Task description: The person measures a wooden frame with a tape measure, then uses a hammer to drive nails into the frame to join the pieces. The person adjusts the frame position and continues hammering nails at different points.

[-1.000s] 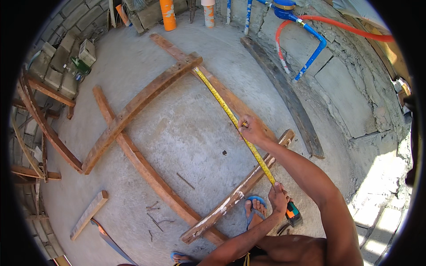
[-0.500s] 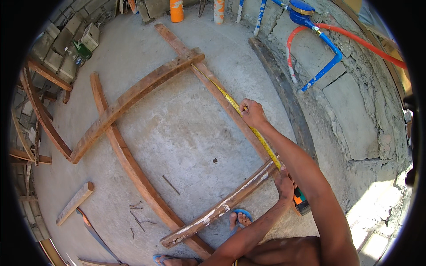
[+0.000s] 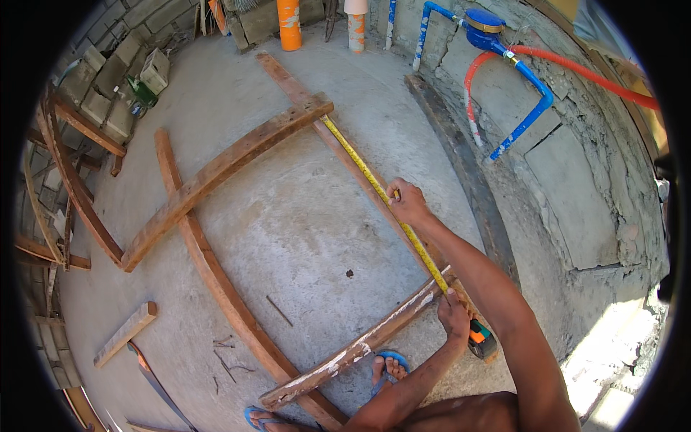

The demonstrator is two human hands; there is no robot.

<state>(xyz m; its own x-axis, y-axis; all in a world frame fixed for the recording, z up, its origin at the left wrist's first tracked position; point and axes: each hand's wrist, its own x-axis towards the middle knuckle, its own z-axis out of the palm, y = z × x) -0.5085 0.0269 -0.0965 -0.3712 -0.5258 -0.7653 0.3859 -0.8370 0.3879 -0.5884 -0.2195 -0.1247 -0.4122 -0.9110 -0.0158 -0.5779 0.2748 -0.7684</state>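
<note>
A yellow tape measure blade (image 3: 358, 158) stretches along a wooden beam (image 3: 415, 245), from the far crosspiece (image 3: 230, 160) to the near crosspiece (image 3: 353, 354), which has white smears. My left hand (image 3: 453, 314) is closed on the blade at the near crosspiece, just above the black, orange and green tape case (image 3: 481, 338). Farther along, my right hand (image 3: 409, 201) is closed against the blade. Between its thumb and finger shows the tip of a short pencil-like stick (image 3: 396, 194). Its palm side is hidden.
Another long beam (image 3: 223, 281) crosses under both crosspieces on the left. A handsaw (image 3: 160, 385) and a short wood block (image 3: 126, 335) lie at lower left. A dark plank (image 3: 468, 180) lies by the right wall, below blue pipes (image 3: 529, 122). Thin metal pieces (image 3: 227, 366) litter the concrete.
The tape's far stretch, earlier thin and tilted, now shows its broad yellow face. My left hand and the tape case have shifted slightly. My right hand stays along the blade.
</note>
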